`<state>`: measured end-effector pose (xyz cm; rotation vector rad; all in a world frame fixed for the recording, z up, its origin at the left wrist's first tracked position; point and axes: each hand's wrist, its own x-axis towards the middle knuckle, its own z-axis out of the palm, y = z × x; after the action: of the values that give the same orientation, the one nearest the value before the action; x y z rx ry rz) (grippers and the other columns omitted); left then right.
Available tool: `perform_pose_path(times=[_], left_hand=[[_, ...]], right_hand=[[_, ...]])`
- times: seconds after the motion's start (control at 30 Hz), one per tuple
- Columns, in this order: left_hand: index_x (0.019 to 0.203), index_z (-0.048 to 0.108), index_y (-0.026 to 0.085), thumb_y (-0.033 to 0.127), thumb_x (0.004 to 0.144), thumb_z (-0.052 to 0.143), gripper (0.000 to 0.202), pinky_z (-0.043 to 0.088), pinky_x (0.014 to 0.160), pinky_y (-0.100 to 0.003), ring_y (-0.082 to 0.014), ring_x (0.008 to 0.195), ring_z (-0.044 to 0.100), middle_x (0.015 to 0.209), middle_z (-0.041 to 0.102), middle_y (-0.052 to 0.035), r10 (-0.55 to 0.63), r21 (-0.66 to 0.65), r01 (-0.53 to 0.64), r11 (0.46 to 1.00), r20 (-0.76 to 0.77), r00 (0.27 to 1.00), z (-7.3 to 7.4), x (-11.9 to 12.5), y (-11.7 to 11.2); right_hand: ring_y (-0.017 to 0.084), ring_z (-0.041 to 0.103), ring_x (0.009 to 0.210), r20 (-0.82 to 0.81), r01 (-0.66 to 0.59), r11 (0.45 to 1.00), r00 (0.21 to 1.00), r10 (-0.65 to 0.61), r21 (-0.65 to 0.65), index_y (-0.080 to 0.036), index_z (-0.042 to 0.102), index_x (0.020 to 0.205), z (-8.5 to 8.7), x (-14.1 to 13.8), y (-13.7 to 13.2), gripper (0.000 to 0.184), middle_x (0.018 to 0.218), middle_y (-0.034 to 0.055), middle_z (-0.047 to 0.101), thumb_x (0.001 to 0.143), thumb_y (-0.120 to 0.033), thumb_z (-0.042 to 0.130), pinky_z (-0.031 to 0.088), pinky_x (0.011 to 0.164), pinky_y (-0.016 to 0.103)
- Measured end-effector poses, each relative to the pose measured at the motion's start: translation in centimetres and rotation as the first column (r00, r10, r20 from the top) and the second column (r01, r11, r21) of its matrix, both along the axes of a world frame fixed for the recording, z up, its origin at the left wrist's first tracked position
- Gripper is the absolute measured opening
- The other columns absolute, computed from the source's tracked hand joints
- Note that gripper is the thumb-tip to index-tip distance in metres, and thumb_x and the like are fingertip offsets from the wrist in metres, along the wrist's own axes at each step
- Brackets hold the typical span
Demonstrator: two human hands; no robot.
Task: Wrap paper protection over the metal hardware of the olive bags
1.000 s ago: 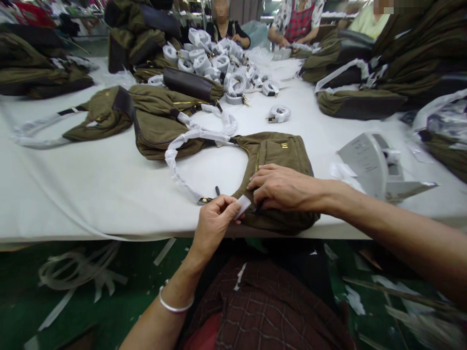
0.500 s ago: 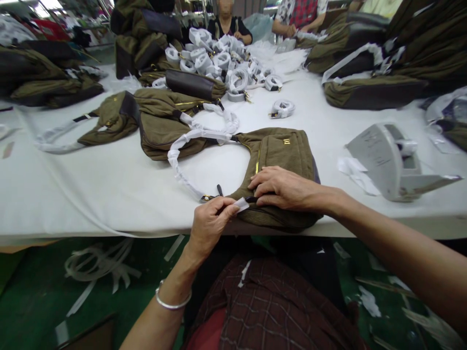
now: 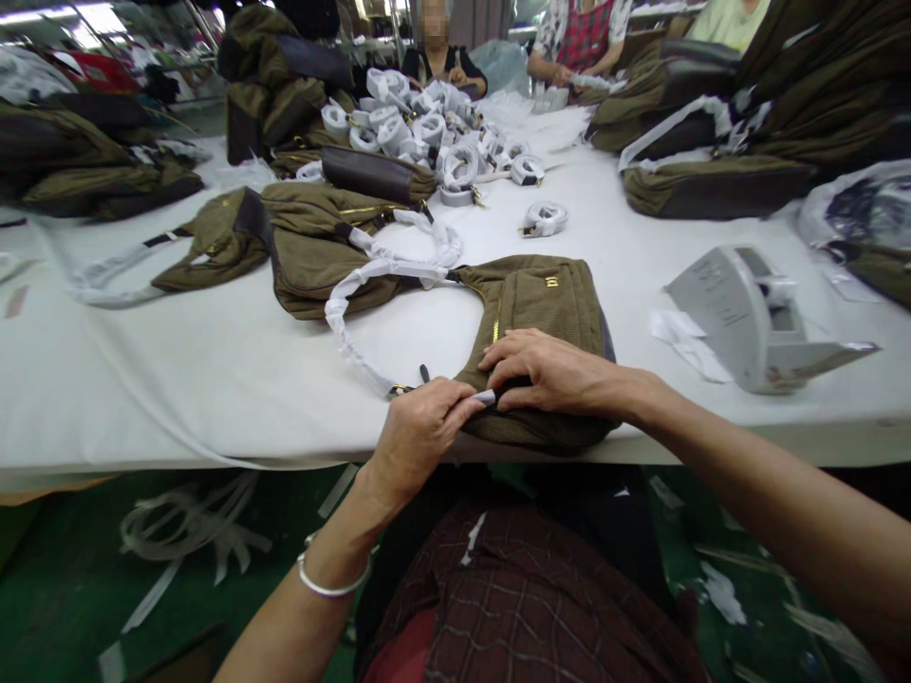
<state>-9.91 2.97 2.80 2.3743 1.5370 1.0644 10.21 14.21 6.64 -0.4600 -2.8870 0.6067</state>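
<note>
Beside the near-left part of the bag (image 3: 551,308), the left hand (image 3: 419,422) pinched a white strip (image 3: 486,397); the right hand (image 3: 548,372) curled over the bag, whether gripping I couldn't tell, and steadying the bag seemed wise. The table (image 3: 213,398) ended just nearside of it, with more room leftward than toward the grey dispenser (image 3: 718,302) at its right.

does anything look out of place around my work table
Yes, on the floor: a loose tangle of pale strips lies to your left and a crumpled white scrap to your right, like unswept litter.
</note>
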Motion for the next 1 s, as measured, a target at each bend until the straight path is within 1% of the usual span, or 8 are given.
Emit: perform_pose_path(times=[0.17, 0.37, 0.43, 0.5, 0.63, 0.8, 0.87, 1.0], left_hand=[[0.091, 0.067, 0.016, 0.028, 0.096, 0.054, 0.018, 0.048, 0.066, -0.026, -0.0149, 0.072, 0.065, 0.08, 0.069, -0.0035, 0.038, -0.003, -0.039, 0.999, -0.196, 0.98, 0.9, 1.2, 0.1], [0.088, 0.066, 0.018, 0.028, 0.095, 0.054, 0.017, 0.047, 0.064, -0.027, -0.0167, 0.075, 0.064, 0.081, 0.068, -0.0035, 0.064, -0.033, -0.079, 0.996, -0.312, 0.948, 0.5, 2.7, 0.5], [0.088, 0.066, 0.018, 0.028, 0.096, 0.053, 0.018, 0.047, 0.067, -0.027, -0.0164, 0.076, 0.064, 0.082, 0.068, -0.0038, 0.049, -0.028, -0.057, 0.998, -0.243, 0.969, 0.2, 2.9, 0.7], [0.089, 0.066, 0.018, 0.028, 0.095, 0.054, 0.017, 0.047, 0.071, -0.027, -0.0155, 0.077, 0.063, 0.083, 0.068, -0.0035, 0.039, -0.043, -0.043, 0.998, -0.092, 0.995, 0.1, 2.8, 0.9], [0.085, 0.066, 0.019, 0.026, 0.091, 0.061, 0.01, 0.047, 0.074, -0.025, -0.0139, 0.078, 0.063, 0.084, 0.069, -0.002, 0.045, -0.177, -0.008, 0.984, 0.206, 0.978, 0.6, 2.3, 1.3], [0.081, 0.066, 0.021, 0.022, 0.09, 0.06, 0.011, 0.046, 0.074, -0.026, -0.0148, 0.078, 0.061, 0.082, 0.067, -0.001, 0.008, -0.236, 0.037, 0.971, 0.188, 0.982, 1.6, 2.5, 1.9], [0.083, 0.065, 0.021, 0.02, 0.091, 0.057, 0.011, 0.046, 0.074, -0.026, -0.0143, 0.078, 0.061, 0.082, 0.067, -0.0006, 0.007, -0.237, 0.041, 0.971, 0.198, 0.98, 1.9, 2.7, 2.0], [0.095, 0.061, 0.02, 0.028, 0.096, 0.047, 0.016, 0.046, 0.07, -0.024, -0.013, 0.074, 0.06, 0.083, 0.066, -0.0001, 0.098, -0.305, 0.012, 0.952, 0.343, 0.934, 2.4, 2.0, 2.0]], right_hand=[[0.027, 0.054, 0.121, -0.027, 0.101, 0.995, 0.994, -0.101, -0.001, -0.022, 0.064, 0.124, 0.4, 1.3, -0.2, 0.053, 0.129, 0.0097, 0.061, 0.074, -0.034, 0.08, 0.041, 0.103, 0.042], [0.027, 0.052, 0.125, -0.031, 0.122, 0.992, 0.992, -0.122, -0.001, -0.021, 0.062, 0.126, 0.1, 2.5, -0.6, 0.055, 0.133, 0.0112, 0.058, 0.075, -0.033, 0.079, 0.039, 0.107, 0.043], [0.027, 0.052, 0.125, -0.045, 0.122, 0.993, 0.992, -0.122, -0.007, -0.02, 0.063, 0.125, 0.0, 2.5, -0.6, 0.054, 0.133, 0.0111, 0.059, 0.075, -0.034, 0.079, 0.038, 0.107, 0.043], [0.026, 0.052, 0.124, -0.068, 0.128, 0.991, 0.989, -0.13, -0.031, -0.021, 0.064, 0.124, 0.1, 2.5, -0.6, 0.053, 0.132, 0.0104, 0.06, 0.075, -0.036, 0.079, 0.038, 0.107, 0.043], [0.025, 0.056, 0.118, -0.109, 0.124, 0.989, 0.985, -0.133, -0.079, -0.023, 0.068, 0.117, 0.6, 2.1, -0.5, 0.044, 0.127, 0.0086, 0.063, 0.077, -0.038, 0.078, 0.041, 0.102, 0.042], [0.021, 0.062, 0.101, -0.136, 0.103, 0.988, 0.984, -0.119, -0.118, -0.022, 0.073, 0.094, 0.9, 1.1, -0.5, 0.018, 0.107, 0.0049, 0.07, 0.081, -0.033, 0.074, 0.044, 0.093, 0.037], [0.018, 0.062, 0.093, -0.147, 0.125, 0.98, 0.978, -0.148, -0.157, -0.02, 0.071, 0.086, 0.8, 0.8, -0.6, 0.016, 0.098, 0.0037, 0.071, 0.084, -0.035, 0.071, 0.045, 0.088, 0.034], [0.016, 0.061, 0.084, -0.132, 0.165, 0.961, 0.971, -0.198, -0.223, -0.018, 0.066, 0.074, 0.9, 0.7, -0.6, 0.017, 0.09, 0.0022, 0.07, 0.083, -0.032, 0.071, 0.045, 0.078, 0.029]])
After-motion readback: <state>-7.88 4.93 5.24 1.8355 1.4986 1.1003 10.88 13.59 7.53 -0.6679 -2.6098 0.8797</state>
